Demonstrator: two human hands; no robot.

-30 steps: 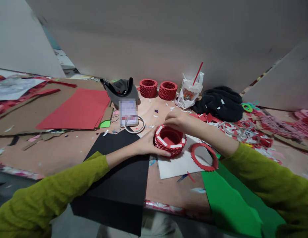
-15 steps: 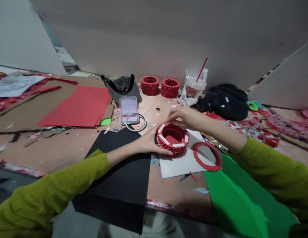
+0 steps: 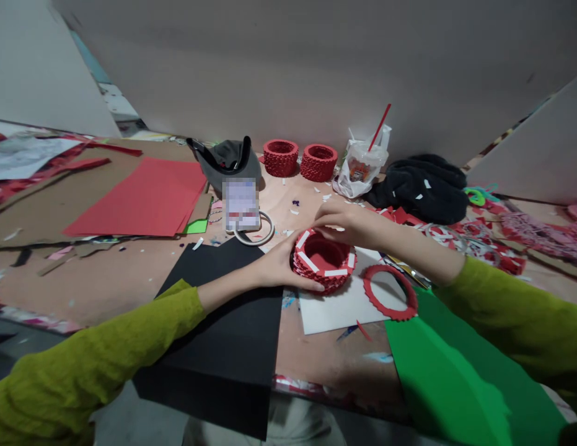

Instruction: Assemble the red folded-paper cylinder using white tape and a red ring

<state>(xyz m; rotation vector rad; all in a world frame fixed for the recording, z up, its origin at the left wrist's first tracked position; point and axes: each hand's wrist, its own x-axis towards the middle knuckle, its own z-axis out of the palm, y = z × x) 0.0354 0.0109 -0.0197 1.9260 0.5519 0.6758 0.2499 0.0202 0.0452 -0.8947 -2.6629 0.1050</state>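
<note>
- the near edge of the worktable [image 3: 316, 387] runs below the sheets, lined with pasted scraps; a black paper sheet [image 3: 214, 334] and a green paper sheet [image 3: 439, 371] both hang over it;
- the left hand [image 3: 281, 269] is spread, its fingers cupping the near left wall of a round red paper pot [image 3: 323, 260];
- the right hand [image 3: 337, 224] comes over the far rim, its fingertips [image 3: 326, 224] bunched and pressed on it, though a firm pinch cannot be told;
- the pot sits at the edge of a white card [image 3: 337, 313], with the black sheet just left of it; stacked, notched red layers form its wall, and white strips stand spaced around the rim;
- a scalloped red paper ring [image 3: 390, 292] lies flat just right of the pot, its edge overlapping the card;
- farther off, a pixelated rectangle [image 3: 240, 204] stands beside a pale ring [image 3: 255, 234]; two red paper pots [image 3: 281, 157] [image 3: 318, 162] stand upright behind; a red paper stack [image 3: 139, 198] lies left, and black cloth [image 3: 421, 189] lies right.
</note>
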